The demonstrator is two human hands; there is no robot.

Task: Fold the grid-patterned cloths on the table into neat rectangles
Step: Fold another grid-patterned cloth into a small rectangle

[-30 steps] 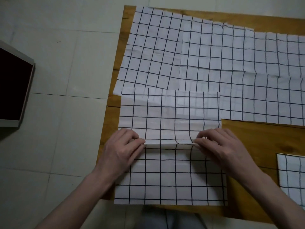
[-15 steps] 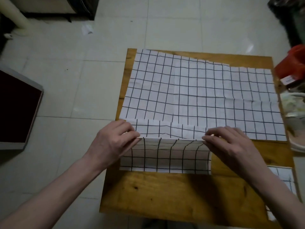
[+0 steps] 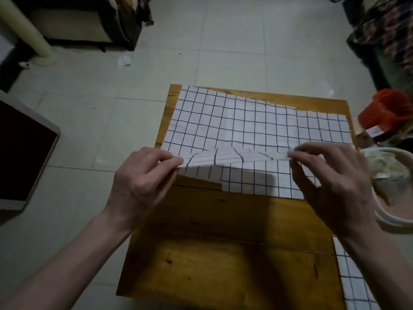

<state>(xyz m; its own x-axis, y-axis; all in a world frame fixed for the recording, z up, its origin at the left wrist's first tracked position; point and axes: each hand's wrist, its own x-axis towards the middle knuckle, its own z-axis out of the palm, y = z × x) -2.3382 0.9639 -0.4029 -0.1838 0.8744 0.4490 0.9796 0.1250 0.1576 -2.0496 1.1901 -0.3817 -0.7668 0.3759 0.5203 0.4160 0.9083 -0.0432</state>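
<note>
A white cloth with a black grid (image 3: 237, 156) is held lifted above the wooden table (image 3: 223, 253), its folded edge stretched between my hands. My left hand (image 3: 143, 182) pinches its left end and my right hand (image 3: 330, 182) pinches its right end. Under it, more grid cloths (image 3: 257, 121) lie spread flat over the far half of the table. Another grid cloth (image 3: 353, 280) lies at the table's near right edge, partly hidden by my right forearm.
To the right of the table stand a white-rimmed basin (image 3: 393, 189) and a red container (image 3: 388, 110). A dark panel with a pale frame (image 3: 22, 157) lies on the tiled floor at left. Dark furniture stands at the back.
Both hands have carried the folded cloth away from me and lifted it off the table over the spread cloths. The camera has tilted up, showing more of the room.
</note>
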